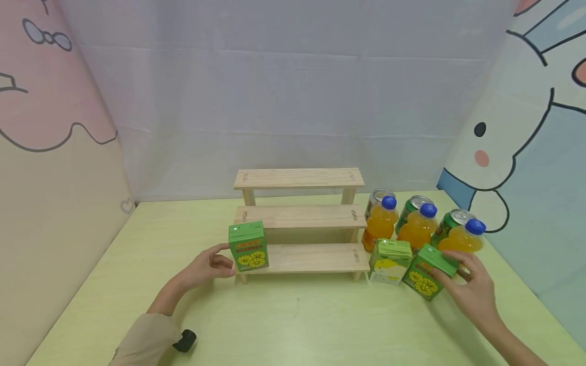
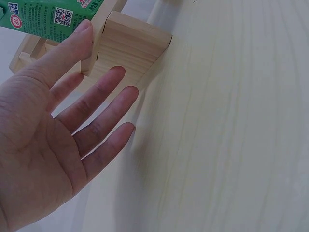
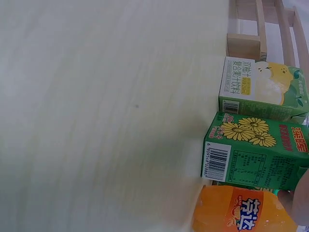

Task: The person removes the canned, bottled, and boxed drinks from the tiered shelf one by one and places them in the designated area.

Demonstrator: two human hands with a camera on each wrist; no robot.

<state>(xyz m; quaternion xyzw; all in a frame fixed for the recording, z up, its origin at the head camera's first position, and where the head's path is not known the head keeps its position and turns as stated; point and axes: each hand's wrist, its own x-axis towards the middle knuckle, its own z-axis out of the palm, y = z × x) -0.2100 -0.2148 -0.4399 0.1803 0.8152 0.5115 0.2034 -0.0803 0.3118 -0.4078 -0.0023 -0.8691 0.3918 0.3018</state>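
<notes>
A green chrysanthemum drink carton (image 1: pixel 248 246) stands at the left end of the wooden rack's lowest step (image 1: pixel 311 258). Beside it is my left hand (image 1: pixel 203 269); the left wrist view shows its fingers spread and relaxed, with the thumb tip at the carton's lower edge. On the right, my right hand (image 1: pixel 473 291) grips a second green chrysanthemum drink carton (image 1: pixel 423 277) between thumb and fingers. This carton is tilted, next to a light-green pomelo juice carton (image 1: pixel 390 262). Only a fingertip or so of the right hand shows in the right wrist view.
Orange soda bottles (image 1: pixel 381 223) with blue caps stand in a row right of the rack, with drink cans (image 1: pixel 414 204) behind them. The rack's middle step (image 1: pixel 299 217) and top step (image 1: pixel 297 178) rise behind. A small black object (image 1: pixel 185 340) lies by the left sleeve.
</notes>
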